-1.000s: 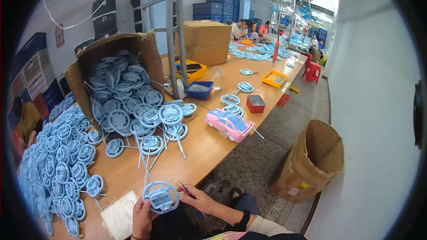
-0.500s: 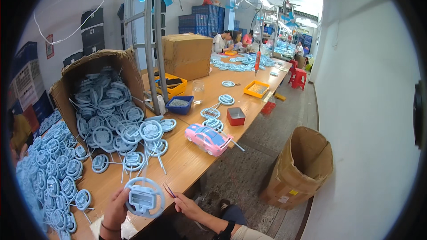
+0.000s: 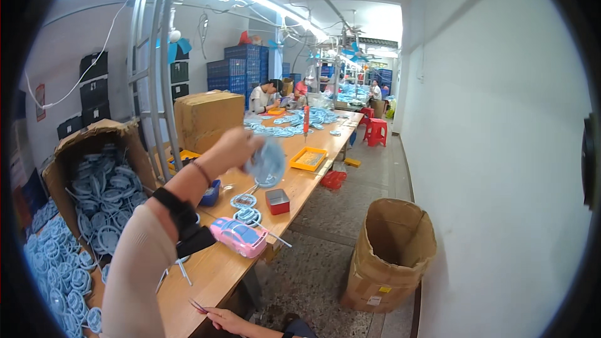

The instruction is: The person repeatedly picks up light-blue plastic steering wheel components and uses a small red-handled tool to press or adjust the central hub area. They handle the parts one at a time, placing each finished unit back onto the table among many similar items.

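My left hand (image 3: 243, 148) is stretched far out over the table and grips a light-blue toy steering wheel (image 3: 269, 164), smeared by motion. Its fingers are partly hidden behind the wrist and the wheel. Low in the picture, by the table's near edge, my right hand (image 3: 226, 321) pinches a pair of tweezers (image 3: 199, 306). Below the held wheel lie two more toy steering wheels (image 3: 243, 201) on the tabletop. Beside them stand an open red box (image 3: 278, 202) and a pink toy car (image 3: 239, 236) with blue windows.
A tipped cardboard box (image 3: 57, 164) spills blue wheels into a heap (image 3: 59, 269) at left. An orange tray (image 3: 308, 159) lies beneath a hanging red electric screwdriver (image 3: 307, 119). An open carton (image 3: 360, 278) and red stools (image 3: 375, 132) stand right of the table. Co-workers sit farther back.
My left hand has carried the steering wheel forward and up from the near edge, out over the table. The right hand, with the tweezers, sits lower in view. The view has shifted right and up.
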Demonstrator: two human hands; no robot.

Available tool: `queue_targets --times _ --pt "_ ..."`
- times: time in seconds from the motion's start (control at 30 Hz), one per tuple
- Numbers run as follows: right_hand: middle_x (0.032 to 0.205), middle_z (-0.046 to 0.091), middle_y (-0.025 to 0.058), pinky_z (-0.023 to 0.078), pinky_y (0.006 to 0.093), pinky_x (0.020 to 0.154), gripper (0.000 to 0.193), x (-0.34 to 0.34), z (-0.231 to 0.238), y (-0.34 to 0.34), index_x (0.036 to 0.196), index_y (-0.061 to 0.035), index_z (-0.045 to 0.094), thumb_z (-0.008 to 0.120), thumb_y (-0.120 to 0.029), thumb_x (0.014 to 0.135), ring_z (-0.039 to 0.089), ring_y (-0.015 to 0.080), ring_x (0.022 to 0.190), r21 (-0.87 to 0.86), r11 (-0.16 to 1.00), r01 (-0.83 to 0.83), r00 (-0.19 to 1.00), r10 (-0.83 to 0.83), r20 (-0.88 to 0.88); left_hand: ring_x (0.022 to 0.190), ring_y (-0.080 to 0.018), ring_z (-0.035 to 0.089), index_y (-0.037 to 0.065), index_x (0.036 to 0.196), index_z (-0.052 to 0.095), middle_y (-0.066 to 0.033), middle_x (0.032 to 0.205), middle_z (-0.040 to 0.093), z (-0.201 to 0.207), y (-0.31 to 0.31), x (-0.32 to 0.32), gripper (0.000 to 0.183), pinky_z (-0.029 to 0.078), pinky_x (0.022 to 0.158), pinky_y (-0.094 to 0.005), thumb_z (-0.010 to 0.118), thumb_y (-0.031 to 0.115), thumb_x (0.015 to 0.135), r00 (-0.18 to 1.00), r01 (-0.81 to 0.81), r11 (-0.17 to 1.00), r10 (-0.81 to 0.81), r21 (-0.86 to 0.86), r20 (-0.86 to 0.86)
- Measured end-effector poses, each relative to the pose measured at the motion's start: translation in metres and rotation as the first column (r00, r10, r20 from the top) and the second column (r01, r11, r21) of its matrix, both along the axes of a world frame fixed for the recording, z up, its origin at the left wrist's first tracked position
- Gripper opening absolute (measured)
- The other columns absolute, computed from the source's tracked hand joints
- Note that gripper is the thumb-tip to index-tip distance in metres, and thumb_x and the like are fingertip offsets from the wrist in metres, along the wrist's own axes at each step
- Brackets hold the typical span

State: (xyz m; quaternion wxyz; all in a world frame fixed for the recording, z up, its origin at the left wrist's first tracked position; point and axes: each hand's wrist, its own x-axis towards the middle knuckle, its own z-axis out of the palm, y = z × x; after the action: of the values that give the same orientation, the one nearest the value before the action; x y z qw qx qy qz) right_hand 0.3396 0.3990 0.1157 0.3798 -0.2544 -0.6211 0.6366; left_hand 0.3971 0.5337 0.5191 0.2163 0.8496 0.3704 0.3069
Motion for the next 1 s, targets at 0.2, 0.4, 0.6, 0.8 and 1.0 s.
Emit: queue_targets --times 0.2,0.4,0.6,0.8,1.0 --pt "0.065 0.044 -0.0024 0.039 0.0214 0.053 0.037 -0.008 -0.043 0.02 0.126 -0.0094 0.045 0.042 -0.022 0.092 0.043 0.0076 0.055 0.096 0.994 0.058 0.997 -0.063 0.046 0.052 -0.014 0.06 -0.002 0.09 0.058 -0.0079 0.071 0.061 -0.001 -0.014 0.042 0.032 0.051 0.047 -0.0251 0.048 0.029 0.087 0.955 0.189 0.977 -0.159 -0.101 0.25" --pt "0.062 0.042 -0.0032 0.038 0.0212 0.053 0.036 0.01 -0.019 0.007 0.125 -0.0101 0.047 0.043 -0.022 0.092 0.042 0.0071 0.055 0.058 0.993 0.107 0.994 -0.109 0.016 0.071 -0.0067 0.052 -0.002 0.094 0.057 0.0009 0.077 0.055 -0.084 -0.076 -0.02 0.028 0.043 0.061 -0.0226 0.05 0.025 0.09 0.911 0.409 0.878 -0.41 -0.249 0.051" --pt "0.068 0.048 -0.0024 0.039 0.0203 0.058 0.034 -0.012 -0.051 0.027 0.121 -0.0095 0.05 0.048 -0.023 0.09 0.047 0.0063 0.064 -0.009 0.998 0.066 0.994 -0.066 -0.086 0.09 -0.0102 0.052 -0.001 0.111 0.054 -0.0035 0.099 0.059 -0.168 -0.141 -0.147 0.033 0.042 0.08 -0.0259 0.052 0.024 0.089 0.952 0.306 0.745 -0.239 -0.592 0.19" --pt "0.071 0.051 -0.0037 0.038 0.0185 0.055 0.034 0.006 -0.014 0.005 0.119 -0.0084 0.053 0.051 -0.024 0.089 0.045 0.0049 0.06 0.023 0.993 0.12 0.989 -0.117 -0.085 0.094 -0.0207 0.058 0.001 0.111 0.053 -0.0082 0.102 0.06 -0.288 -0.163 -0.264 0.034 0.047 0.08 -0.0345 0.052 0.025 0.087 0.711 0.434 0.582 0.247 -0.688 0.658" --pt "0.063 0.042 -0.0059 0.035 0.0182 0.052 0.03 0.019 0.021 -0.009 0.118 -0.0085 0.054 0.048 -0.02 0.09 0.039 0.0043 0.056 -0.148 0.984 0.095 0.995 -0.097 -0.005 0.102 -0.0285 0.055 0.002 0.119 0.043 -0.0132 0.114 0.054 -0.346 -0.151 -0.317 0.043 0.046 0.087 -0.0445 0.056 0.024 0.084 0.492 0.478 0.623 0.395 -0.619 0.776"
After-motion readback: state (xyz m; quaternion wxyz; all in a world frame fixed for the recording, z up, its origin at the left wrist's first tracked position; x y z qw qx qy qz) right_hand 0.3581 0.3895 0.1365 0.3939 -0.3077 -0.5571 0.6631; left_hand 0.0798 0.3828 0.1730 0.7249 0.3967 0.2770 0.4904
